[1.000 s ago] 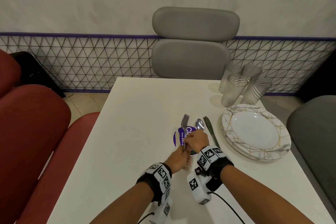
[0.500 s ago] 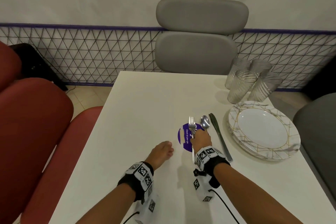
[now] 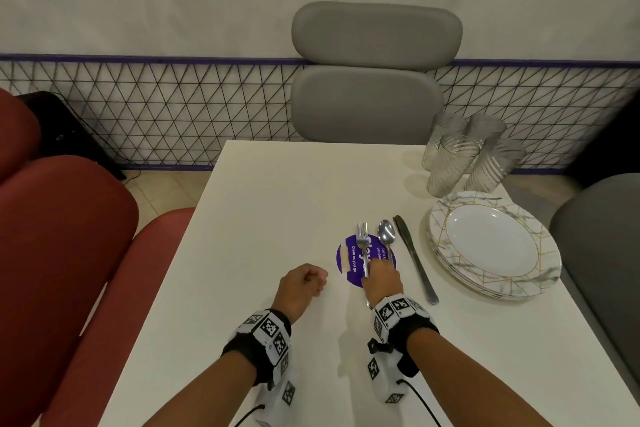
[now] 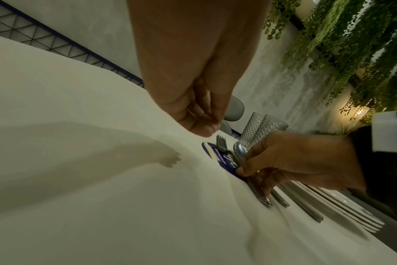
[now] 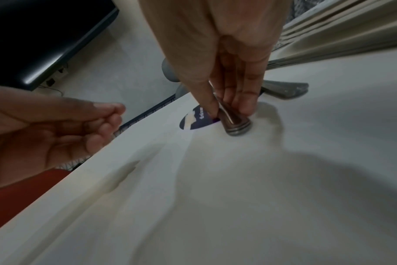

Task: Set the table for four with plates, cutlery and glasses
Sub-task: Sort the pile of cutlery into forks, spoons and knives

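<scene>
Four settings to lay; none placed yet, by my reading. Current step: separating cutlery. My right hand (image 3: 382,279) pinches the stacked forks (image 3: 362,242) at their handles, thumb on one side and fingers (image 5: 245,96) on the other, the bundle lying across the purple sticker (image 3: 348,258) mid-counter. My left hand (image 3: 303,282) hovers just left of it, loosely curled, holding nothing. Spoons (image 3: 386,236) and knives (image 3: 414,260) lie just right of the forks; plates (image 3: 491,246) stacked at right, glasses (image 3: 464,158) clustered far right. Next move, I judge: peel off one fork without scattering the rest, then carry it to a seat position.
</scene>
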A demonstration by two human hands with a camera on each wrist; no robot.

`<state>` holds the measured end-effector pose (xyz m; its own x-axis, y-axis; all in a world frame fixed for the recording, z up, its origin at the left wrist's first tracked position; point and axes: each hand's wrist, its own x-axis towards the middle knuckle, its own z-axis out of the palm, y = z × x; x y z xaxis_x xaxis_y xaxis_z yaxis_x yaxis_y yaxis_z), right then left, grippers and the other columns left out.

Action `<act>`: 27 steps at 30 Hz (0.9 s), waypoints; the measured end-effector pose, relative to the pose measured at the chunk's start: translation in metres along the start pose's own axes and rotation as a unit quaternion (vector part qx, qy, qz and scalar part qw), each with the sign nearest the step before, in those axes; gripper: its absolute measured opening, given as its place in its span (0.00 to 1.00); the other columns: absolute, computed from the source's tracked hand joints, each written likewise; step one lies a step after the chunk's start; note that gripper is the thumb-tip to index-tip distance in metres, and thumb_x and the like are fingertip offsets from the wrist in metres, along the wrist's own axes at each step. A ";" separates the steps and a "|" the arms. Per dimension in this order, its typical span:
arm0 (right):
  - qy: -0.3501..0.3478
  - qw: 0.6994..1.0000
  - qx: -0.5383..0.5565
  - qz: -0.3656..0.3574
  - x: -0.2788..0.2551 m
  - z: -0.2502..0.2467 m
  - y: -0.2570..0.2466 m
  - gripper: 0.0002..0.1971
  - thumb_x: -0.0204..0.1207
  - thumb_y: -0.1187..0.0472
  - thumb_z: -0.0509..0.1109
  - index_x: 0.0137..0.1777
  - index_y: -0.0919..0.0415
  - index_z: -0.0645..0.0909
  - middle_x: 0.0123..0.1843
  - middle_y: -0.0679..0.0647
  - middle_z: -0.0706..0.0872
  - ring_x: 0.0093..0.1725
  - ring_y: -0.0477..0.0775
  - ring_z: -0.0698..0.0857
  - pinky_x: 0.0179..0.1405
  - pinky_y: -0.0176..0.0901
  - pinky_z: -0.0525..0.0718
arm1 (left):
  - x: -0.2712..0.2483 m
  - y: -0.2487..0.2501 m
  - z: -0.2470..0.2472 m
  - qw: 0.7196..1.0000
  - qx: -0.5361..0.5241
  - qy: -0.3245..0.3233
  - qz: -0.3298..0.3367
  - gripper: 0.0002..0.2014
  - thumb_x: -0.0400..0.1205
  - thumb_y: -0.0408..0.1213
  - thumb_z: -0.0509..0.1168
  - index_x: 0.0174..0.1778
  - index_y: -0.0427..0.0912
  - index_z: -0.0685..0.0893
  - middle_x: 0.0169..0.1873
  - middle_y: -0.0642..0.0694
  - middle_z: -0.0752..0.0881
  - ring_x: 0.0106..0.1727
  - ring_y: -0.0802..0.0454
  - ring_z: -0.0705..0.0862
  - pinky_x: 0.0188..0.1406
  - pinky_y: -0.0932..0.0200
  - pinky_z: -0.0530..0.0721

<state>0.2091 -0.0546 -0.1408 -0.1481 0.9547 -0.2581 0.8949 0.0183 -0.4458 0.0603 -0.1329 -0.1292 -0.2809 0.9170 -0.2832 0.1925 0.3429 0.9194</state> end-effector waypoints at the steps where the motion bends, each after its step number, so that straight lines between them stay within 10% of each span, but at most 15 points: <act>1: 0.006 1.000 0.003 0.003 0.000 0.001 0.000 0.11 0.81 0.66 0.60 0.61 0.67 0.76 0.57 0.60 0.83 0.55 0.56 0.84 0.44 0.35 0.76 | 0.001 0.001 -0.003 1.000 0.006 0.003 0.007 0.09 0.81 0.24 0.59 0.44 0.36 0.84 0.35 0.46 0.84 0.33 0.55 0.80 0.31 0.78 0.78; 12: 0.033 0.997 0.070 -0.016 0.011 -0.026 0.011 0.14 0.78 0.54 0.65 0.56 0.63 0.79 0.56 0.57 0.84 0.49 0.54 0.84 0.48 0.39 0.81 | 0.026 0.020 0.000 1.000 -0.015 0.006 -0.007 0.07 0.82 0.31 0.60 0.49 0.41 0.83 0.41 0.47 0.84 0.41 0.52 0.81 0.38 0.71 0.81; 17: 0.095 0.991 0.092 -0.037 0.032 -0.086 0.050 0.18 0.81 0.58 0.62 0.67 0.66 0.76 0.62 0.62 0.80 0.64 0.61 0.79 0.60 0.45 0.75 | 0.048 0.047 0.037 0.999 0.014 -0.037 0.003 0.09 0.84 0.35 0.58 0.57 0.42 0.81 0.46 0.45 0.84 0.45 0.50 0.81 0.46 0.59 0.82; 27: 0.158 0.978 -0.033 0.134 0.064 -0.153 0.183 0.34 0.77 0.50 0.66 0.78 0.64 0.58 0.79 0.65 0.60 0.77 0.66 0.59 0.75 0.56 0.61 | 0.078 0.108 0.177 0.991 0.086 -0.100 -0.009 0.25 0.86 0.42 0.56 0.79 0.39 0.62 0.73 0.42 0.71 0.74 0.42 0.72 0.71 0.55 0.69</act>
<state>0.4279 0.0549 -0.1075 0.2242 0.9716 -0.0752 0.9102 -0.2364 -0.3401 0.2259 0.0115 -0.1002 -0.0972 0.9267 -0.3629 0.3518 0.3731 0.8585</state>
